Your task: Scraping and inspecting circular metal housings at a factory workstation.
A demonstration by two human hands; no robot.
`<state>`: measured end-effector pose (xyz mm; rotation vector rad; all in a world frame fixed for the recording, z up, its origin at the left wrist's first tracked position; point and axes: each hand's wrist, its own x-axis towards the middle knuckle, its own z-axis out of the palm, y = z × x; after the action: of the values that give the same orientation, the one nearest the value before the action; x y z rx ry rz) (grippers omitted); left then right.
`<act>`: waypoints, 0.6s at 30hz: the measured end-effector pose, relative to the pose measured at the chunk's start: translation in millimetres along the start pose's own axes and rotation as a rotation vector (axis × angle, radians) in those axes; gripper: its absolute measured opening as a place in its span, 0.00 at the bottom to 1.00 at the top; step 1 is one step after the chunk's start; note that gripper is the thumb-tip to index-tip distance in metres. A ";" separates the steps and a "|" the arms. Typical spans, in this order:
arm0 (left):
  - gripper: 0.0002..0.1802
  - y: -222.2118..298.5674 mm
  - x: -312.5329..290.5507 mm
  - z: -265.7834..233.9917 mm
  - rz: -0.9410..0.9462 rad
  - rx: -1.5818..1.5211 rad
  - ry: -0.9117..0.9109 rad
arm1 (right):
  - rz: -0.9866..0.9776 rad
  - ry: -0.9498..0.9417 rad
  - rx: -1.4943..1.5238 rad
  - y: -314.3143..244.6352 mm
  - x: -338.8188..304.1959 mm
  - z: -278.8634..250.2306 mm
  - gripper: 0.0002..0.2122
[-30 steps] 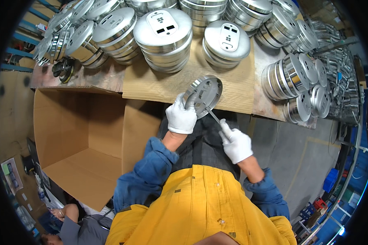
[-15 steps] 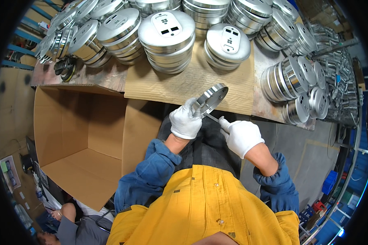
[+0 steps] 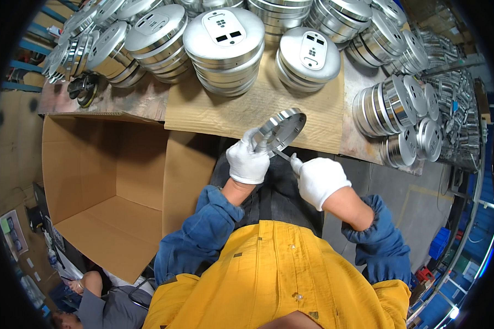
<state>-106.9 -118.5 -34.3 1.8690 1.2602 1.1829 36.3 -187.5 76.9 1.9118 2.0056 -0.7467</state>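
My left hand (image 3: pixel 248 160), in a white glove, grips a shiny round metal ring-shaped housing (image 3: pixel 270 124) by its left edge. The housing is tilted, with its hollow inside facing right and toward me. My right hand (image 3: pixel 323 183), gloved too, is closed round a thin, flat grey metal tool, like a file (image 3: pixel 281 155). The tool's far end meets the lower edge of the housing; its exact contact point is hard to make out, and its handle end is hidden in the glove. Both hands are above my lap, just before the table edge.
Stacks of silver round metal covers (image 3: pixel 223 41) with oval panels line the table, which has a cardboard sheet (image 3: pixel 225 118) on it. An open cardboard box (image 3: pixel 107 164) stands at left. A black tool (image 3: pixel 83 90) lies on the table's left. Another person (image 3: pixel 112 301) is at lower left.
The housing has tipped so that more of its inside shows. My right hand has shifted slightly left, and less of the tool is visible between hand and housing.
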 end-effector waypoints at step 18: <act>0.25 -8.3 -1.2 7.5 -0.443 -0.199 0.070 | 0.481 0.907 1.592 3.5 11.2 111.7 0.25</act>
<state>-103.8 -116.4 -44.9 1.3258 1.4422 1.0895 21.7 -238.0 -22.4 3.9147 0.7880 -1.8386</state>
